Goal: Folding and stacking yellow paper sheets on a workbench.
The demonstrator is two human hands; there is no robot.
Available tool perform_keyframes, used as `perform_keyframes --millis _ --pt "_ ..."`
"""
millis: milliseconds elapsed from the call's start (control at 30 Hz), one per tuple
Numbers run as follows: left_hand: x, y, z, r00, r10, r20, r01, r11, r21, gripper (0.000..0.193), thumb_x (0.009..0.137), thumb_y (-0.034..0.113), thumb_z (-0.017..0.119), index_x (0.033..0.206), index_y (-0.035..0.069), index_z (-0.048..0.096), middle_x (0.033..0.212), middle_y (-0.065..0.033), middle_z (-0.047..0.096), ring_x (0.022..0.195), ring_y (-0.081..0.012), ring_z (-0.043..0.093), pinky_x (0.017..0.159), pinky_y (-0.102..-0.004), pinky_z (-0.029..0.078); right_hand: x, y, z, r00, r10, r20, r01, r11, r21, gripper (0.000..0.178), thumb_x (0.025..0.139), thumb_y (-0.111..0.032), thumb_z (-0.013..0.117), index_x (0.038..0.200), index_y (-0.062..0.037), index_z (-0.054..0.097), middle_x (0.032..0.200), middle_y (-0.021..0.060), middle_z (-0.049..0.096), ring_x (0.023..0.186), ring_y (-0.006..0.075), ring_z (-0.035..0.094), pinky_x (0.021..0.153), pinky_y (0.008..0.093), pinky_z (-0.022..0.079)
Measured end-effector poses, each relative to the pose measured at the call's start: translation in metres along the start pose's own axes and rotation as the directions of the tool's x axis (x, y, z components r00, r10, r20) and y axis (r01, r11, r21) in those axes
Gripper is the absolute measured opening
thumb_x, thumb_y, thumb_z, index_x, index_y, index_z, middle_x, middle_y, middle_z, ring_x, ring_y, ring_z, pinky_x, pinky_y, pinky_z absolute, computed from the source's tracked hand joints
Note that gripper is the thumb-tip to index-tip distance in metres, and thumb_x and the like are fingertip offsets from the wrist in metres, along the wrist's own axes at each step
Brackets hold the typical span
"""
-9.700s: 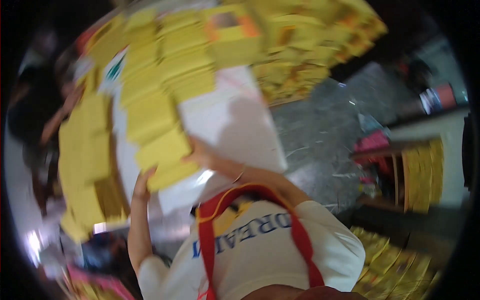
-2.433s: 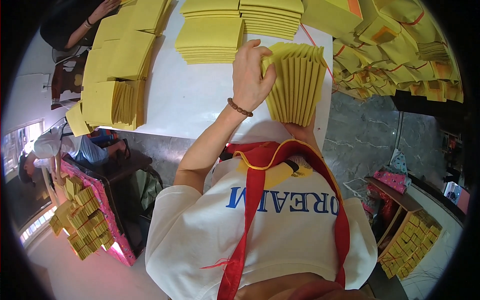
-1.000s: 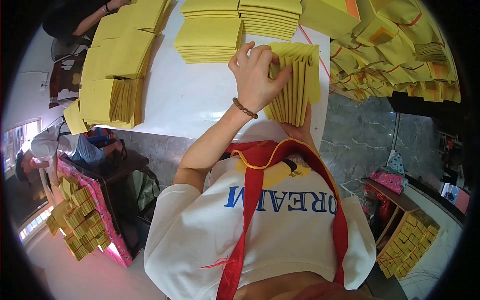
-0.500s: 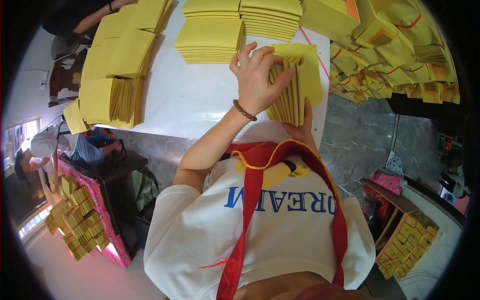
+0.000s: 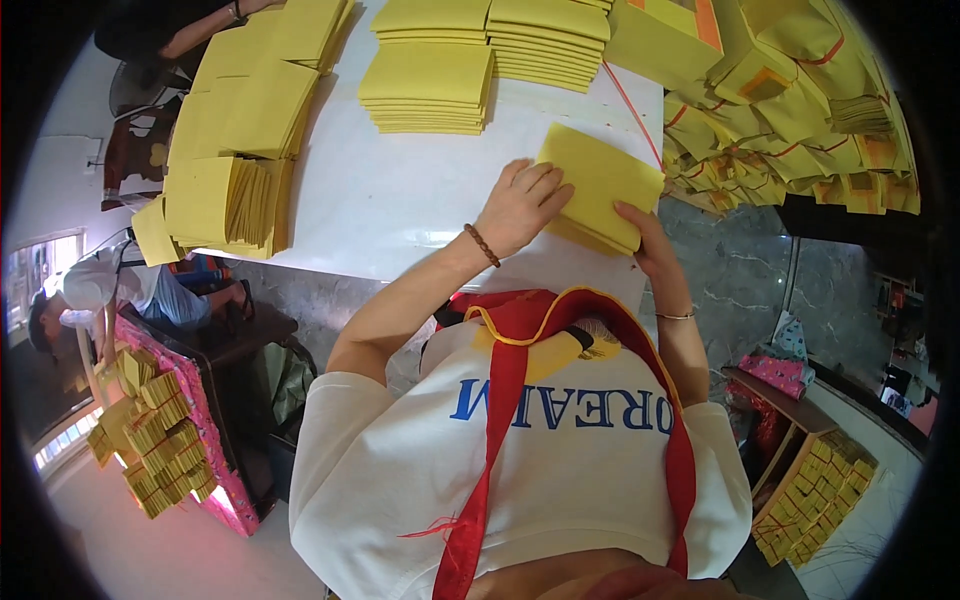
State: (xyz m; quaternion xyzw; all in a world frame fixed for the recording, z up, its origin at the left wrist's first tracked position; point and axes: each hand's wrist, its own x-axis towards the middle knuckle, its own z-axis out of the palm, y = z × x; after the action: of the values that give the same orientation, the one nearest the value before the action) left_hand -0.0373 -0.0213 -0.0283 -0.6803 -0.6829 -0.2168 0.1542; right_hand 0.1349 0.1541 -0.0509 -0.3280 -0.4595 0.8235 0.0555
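A stack of folded yellow paper lies tilted between my hands near the table's front right edge, its smooth top face up. My left hand grips its left edge with curled fingers. With the thumb on top at the lower right corner, my right hand holds the other side; its remaining fingers are hidden under the paper. Just beyond sits a neat pile of folded yellow paper, with another layered pile behind it to the right.
Larger yellow stacks line the left side of the white table. Red-tied yellow bundles crowd the right. A red cord crosses the tabletop. At far left, a person is beside more bundles; another person's arm reaches in above.
The fanned-out paper is now squared into a flat stack and turned. My left hand has moved down from its top to its left edge; my right hand has come up at its right.
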Motion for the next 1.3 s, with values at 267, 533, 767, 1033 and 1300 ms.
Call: perform_keyframes --millis 267,533,767,1033,1300 --pt "-0.008 0.009 0.018 0.984 -0.169 -0.049 0.158 0.971 -0.18 0.036 0.071 0.008 0.055 0.107 0.007 0.057 0.101 -0.0053 0.055 0.097 -0.0219 0.052 0.076 -0.0352 0.043 -0.01 0.029 -0.013 0.997 -0.061 -0.05 0.071 0.971 0.228 0.063 0.09 -0.049 0.045 0.137 -0.0098 0.032 0.135 0.0051 0.041 0.122 0.0193 0.041 0.099 0.0342 0.036" --pt "-0.004 0.004 0.015 0.959 -0.259 -0.115 0.223 0.94 -0.256 0.048 0.057 -0.003 0.057 0.105 0.007 0.055 0.099 -0.0071 0.058 0.091 -0.0248 0.054 0.075 -0.0359 0.041 -0.011 0.027 -0.006 0.969 -0.247 -0.002 0.243 0.951 0.191 0.069 0.088 -0.046 0.051 0.142 -0.0227 0.016 0.141 0.0009 0.026 0.13 0.0195 0.025 0.104 0.0389 0.026" --pt "0.005 0.006 0.019 0.946 -0.296 -0.129 0.254 0.929 -0.269 0.042 0.066 -0.002 0.055 0.106 0.007 0.054 0.098 -0.0071 0.057 0.093 -0.024 0.052 0.076 -0.035 0.04 -0.001 0.019 -0.011 0.979 -0.193 -0.067 0.203 0.953 0.225 0.069 0.083 -0.018 0.055 0.141 -0.016 0.019 0.134 0.0059 0.035 0.123 0.0212 0.036 0.099 0.0356 0.034" --pt "0.006 0.007 0.008 0.835 -0.428 -0.346 0.252 0.856 -0.45 0.039 0.067 -0.004 0.053 0.105 0.004 0.055 0.096 -0.0115 0.059 0.09 -0.0288 0.055 0.074 -0.0373 0.043 -0.012 0.023 -0.017 0.977 -0.16 -0.137 0.182 0.97 0.159 0.055 0.08 -0.012 0.056 0.131 -0.0063 0.036 0.122 0.0096 0.048 0.11 0.0242 0.05 0.091 0.0381 0.044" --pt "-0.051 -0.015 -0.035 0.941 -0.286 -0.181 0.271 0.957 -0.101 0.043 0.066 -0.001 0.053 0.107 0.007 0.061 0.098 -0.0113 0.059 0.09 -0.0284 0.056 0.076 -0.0365 0.044 -0.052 -0.019 -0.089 0.895 -0.167 -0.413 0.409 0.673 0.616 0.043 0.084 -0.027 0.048 0.119 -0.002 0.05 0.116 0.0128 0.057 0.105 0.0276 0.056 0.089 0.0419 0.046"
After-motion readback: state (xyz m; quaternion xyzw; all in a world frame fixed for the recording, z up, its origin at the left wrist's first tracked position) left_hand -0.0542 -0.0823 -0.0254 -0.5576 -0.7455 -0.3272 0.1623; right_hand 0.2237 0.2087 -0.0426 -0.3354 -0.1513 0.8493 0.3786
